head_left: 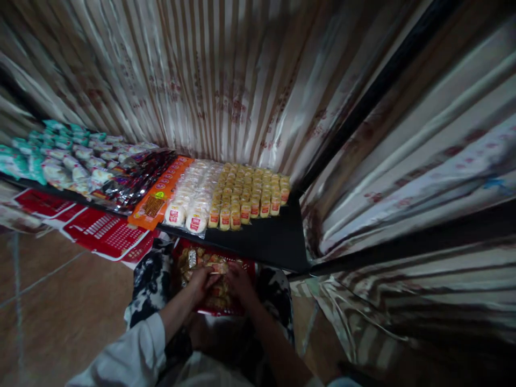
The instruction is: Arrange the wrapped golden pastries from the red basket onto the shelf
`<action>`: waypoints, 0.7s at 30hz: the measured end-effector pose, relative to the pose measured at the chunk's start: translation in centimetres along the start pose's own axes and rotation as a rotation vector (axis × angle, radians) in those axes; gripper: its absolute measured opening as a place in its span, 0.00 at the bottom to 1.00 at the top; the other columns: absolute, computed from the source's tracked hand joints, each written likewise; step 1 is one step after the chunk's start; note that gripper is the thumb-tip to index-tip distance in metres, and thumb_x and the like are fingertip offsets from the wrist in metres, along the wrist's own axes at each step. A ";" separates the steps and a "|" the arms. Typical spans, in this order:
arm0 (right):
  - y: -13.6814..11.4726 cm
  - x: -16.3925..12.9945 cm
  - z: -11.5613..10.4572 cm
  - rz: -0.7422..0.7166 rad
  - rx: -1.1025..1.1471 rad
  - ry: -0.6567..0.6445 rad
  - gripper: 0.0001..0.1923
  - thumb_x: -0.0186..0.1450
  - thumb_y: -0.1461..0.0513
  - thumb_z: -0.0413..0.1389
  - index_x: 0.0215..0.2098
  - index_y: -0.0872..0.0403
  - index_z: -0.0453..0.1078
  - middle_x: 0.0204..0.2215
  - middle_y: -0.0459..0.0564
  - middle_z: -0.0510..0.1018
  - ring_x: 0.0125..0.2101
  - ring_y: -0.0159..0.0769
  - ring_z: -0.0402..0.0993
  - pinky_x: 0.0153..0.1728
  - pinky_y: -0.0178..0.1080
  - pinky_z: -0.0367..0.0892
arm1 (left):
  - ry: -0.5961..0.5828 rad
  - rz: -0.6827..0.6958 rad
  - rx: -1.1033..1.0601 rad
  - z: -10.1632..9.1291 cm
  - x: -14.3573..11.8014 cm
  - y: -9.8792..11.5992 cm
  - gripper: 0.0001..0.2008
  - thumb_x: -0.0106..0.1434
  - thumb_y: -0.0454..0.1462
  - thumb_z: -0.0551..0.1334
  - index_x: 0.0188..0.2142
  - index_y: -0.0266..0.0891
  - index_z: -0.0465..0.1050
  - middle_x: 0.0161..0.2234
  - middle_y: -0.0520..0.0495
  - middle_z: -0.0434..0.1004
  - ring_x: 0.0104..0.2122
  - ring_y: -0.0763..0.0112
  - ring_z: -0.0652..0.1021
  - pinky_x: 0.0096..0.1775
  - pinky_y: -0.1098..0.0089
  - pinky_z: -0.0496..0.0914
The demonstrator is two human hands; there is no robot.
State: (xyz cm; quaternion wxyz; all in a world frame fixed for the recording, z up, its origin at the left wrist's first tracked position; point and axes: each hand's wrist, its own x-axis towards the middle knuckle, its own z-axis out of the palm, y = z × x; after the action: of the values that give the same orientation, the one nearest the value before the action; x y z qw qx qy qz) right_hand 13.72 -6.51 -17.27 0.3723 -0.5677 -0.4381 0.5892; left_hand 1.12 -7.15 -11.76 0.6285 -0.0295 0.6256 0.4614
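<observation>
In the head view, we judge the wrapped snack (219, 267) could drop among the loose packets (220, 290) in the red basket (253, 273) if either pinch slackened; the basket, between our knees (151, 279) beside the black table (278, 239), could tip if they shifted. Our left hand (200, 282) seems closed on the snack's left end, our right hand (238, 279) on its right (dim light blurs the fingertips).

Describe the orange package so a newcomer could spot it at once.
Find the striped curtain, then the black shelf in front. About midway along it, between dark shiny packets on the left and white packets on the right, lies the orange package. Its bright orange wrapping sets it apart from both.
</observation>
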 end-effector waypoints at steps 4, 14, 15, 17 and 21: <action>-1.9 -1.4 -0.7 -0.044 0.009 0.014 0.17 0.50 0.56 0.56 0.38 0.52 0.70 0.32 0.50 0.79 0.32 0.40 0.76 0.35 0.42 0.71 | -0.071 -0.029 0.048 0.3 -2.3 0.1 0.09 0.56 0.24 0.58 0.34 0.37 0.64 0.25 0.50 0.75 0.22 0.76 0.76 0.28 0.76 0.71; -7.4 -1.7 -4.5 -0.206 0.108 0.123 0.24 0.52 0.54 0.59 0.46 0.54 0.67 0.33 0.51 0.78 0.32 0.38 0.76 0.36 0.40 0.72 | -0.278 0.159 0.278 2.7 -5.2 0.0 0.15 0.44 0.35 0.70 0.31 0.39 0.68 0.24 0.54 0.73 0.23 0.77 0.73 0.25 0.77 0.63; -8.0 -1.5 -4.7 -0.212 0.144 0.150 0.26 0.51 0.54 0.60 0.46 0.54 0.66 0.33 0.51 0.78 0.33 0.38 0.76 0.37 0.40 0.71 | -0.304 0.175 0.265 3.4 -5.4 0.0 0.15 0.44 0.36 0.70 0.31 0.38 0.68 0.23 0.55 0.73 0.22 0.78 0.72 0.25 0.78 0.63; -9.1 -1.4 -5.2 -0.232 0.201 0.193 0.26 0.49 0.53 0.62 0.44 0.54 0.66 0.35 0.52 0.79 0.35 0.39 0.76 0.40 0.41 0.71 | -0.333 0.191 0.229 5.1 -5.8 0.0 0.16 0.43 0.36 0.70 0.30 0.37 0.67 0.23 0.54 0.73 0.22 0.78 0.72 0.26 0.77 0.63; -9.8 -1.2 -6.1 -0.267 0.275 0.201 0.24 0.48 0.53 0.63 0.40 0.54 0.67 0.35 0.52 0.79 0.36 0.39 0.76 0.41 0.42 0.70 | -0.393 0.243 0.169 8.6 -6.2 0.1 0.18 0.42 0.37 0.71 0.32 0.37 0.67 0.24 0.52 0.74 0.24 0.76 0.74 0.30 0.75 0.67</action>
State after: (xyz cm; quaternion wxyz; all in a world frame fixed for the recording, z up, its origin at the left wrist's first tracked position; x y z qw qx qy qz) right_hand 19.36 -3.77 -7.52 0.5625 -0.5045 -0.3857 0.5295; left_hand 8.88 -5.10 -4.81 0.6782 0.1887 0.5267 0.4766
